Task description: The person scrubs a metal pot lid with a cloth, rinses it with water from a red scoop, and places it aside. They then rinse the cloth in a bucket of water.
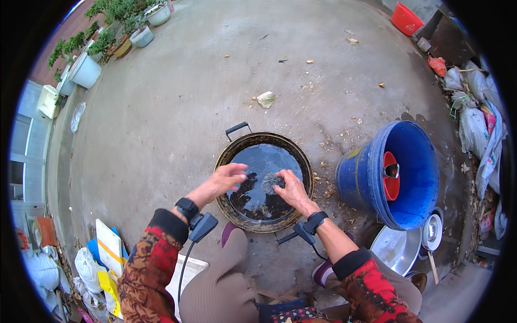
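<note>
A round metal pan [264, 227] with black handles and a browned, crusted rim stands on the concrete before me, dark water [262, 159] inside it. Over its right half, my right hand [294, 189] grips a grey scouring pad [272, 183], which looks like steel wool, between thumb and fingers. My left hand [226, 179] hovers above the pan's left side, fingers spread and holding nothing. Whether the pad touches the water I cannot tell. Both wrists wear black straps with small devices.
A large blue bucket [359, 177] leans at the right, a red container [389, 194] inside it. Below it lie a metal basin [394, 250] and a ladle [433, 234]. Potted plants [85, 70] line the far left, bags [472, 125] the right edge. A dry leaf [266, 99] lies beyond the pan.
</note>
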Tool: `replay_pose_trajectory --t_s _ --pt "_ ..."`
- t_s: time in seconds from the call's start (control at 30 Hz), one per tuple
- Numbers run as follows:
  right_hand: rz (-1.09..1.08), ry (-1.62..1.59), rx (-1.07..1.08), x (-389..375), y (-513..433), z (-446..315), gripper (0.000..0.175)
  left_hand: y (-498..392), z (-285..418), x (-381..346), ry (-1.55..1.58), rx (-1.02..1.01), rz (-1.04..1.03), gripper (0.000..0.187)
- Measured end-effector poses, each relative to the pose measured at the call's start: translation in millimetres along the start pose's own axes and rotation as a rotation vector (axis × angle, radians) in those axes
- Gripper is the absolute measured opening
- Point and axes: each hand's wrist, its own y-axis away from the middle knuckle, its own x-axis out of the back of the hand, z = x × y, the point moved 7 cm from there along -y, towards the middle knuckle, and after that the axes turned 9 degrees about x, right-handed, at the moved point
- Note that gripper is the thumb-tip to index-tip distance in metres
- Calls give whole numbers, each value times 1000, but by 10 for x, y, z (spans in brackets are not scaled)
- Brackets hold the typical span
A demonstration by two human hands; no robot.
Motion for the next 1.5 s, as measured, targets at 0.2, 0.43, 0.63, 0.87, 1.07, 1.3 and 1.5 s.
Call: replay_pose_trajectory --t_s 0.2,0.43,0.63,0.87,1.07,1.3,1.5 --pt "79 319 35 -230 231 216 55 213 -1316 595 -64 62 613 41" --pt "-398 389 67 -524 -267 340 34 176 -1700 239 -212 -72 644 50" --pt "-16 382 99 -772 -518 100 17 94 -1738 278 -130 -65 602 47" --pt "-176 550 -40 -660 -431 204 23 123 -1691 284 -92 -83 615 45" --pt "-114 466 339 -1135 -701 -267 23 125 -1717 292 -16 -41 608 41" --pt "-49 542 55 -944 -500 -32 24 150 -1776 293 69 -78 661 35" --pt "-477 440 411 -1485 -382 -288 23 183 -1791 268 111 -126 658 36"
